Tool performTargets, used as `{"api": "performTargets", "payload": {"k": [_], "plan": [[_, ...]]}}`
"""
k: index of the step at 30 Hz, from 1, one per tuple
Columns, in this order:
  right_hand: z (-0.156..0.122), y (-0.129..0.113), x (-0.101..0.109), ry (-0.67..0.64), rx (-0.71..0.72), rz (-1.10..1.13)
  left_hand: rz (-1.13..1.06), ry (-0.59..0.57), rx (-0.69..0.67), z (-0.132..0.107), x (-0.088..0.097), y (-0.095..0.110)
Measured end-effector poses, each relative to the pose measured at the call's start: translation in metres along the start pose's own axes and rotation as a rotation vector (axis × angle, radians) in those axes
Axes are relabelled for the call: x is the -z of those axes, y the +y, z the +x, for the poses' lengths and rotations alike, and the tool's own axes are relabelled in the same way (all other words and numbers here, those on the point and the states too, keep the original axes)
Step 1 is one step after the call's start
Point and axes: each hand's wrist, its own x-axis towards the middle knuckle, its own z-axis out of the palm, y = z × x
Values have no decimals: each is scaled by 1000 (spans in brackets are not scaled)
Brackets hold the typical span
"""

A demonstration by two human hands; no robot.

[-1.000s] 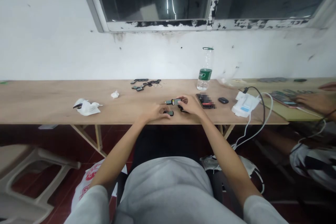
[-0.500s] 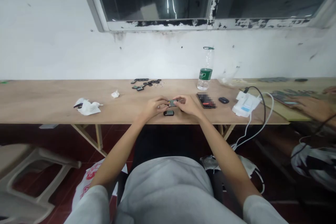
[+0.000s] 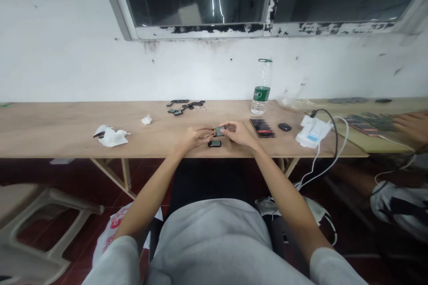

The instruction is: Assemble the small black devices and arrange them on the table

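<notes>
Between my two hands, just above the wooden table, is a small grey-green flat piece (image 3: 220,131) with a dark edge and a yellow spot at its left end. My right hand (image 3: 236,132) grips it from the right, thumb on its face. The fingers of my left hand (image 3: 198,137) are bent together at its left end; what they pinch there is too small to make out. Directly below, near the table's front edge, lies a similar black-framed piece (image 3: 214,143) with a grey-green face.
Several black and grey-green pieces (image 3: 182,107) lie further back. A water bottle (image 3: 261,95), a phone (image 3: 261,128), a black oval case (image 3: 285,127) and a white box with cables (image 3: 313,131) stand right. Crumpled tissue (image 3: 113,136) lies left. A co-worker's hand (image 3: 413,124) is far right.
The grey-green piece has turned slightly between my hands, and my left fingers have shifted a little and straightened somewhat. The co-worker's hand has moved right, away from the pieces there.
</notes>
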Motion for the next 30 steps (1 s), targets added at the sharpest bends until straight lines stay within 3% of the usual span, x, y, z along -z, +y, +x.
{"api": "performTargets", "payload": {"k": [8,14,20,25,30], "plan": [[1,4,-3,16,-7,-20,9,-58,13,2,1,-2],[7,15,-9,48,-33,-39,69,-29,54,1,3,-3],[11,34,-16,133,-47,-189,173,-22,231,-12,14,-41],[11,42,-20,109,-32,-345,188,-175,478,-33,29,-76],[11,43,-24,49,-2,-418,26,-320,555,-44,36,-84]]}}
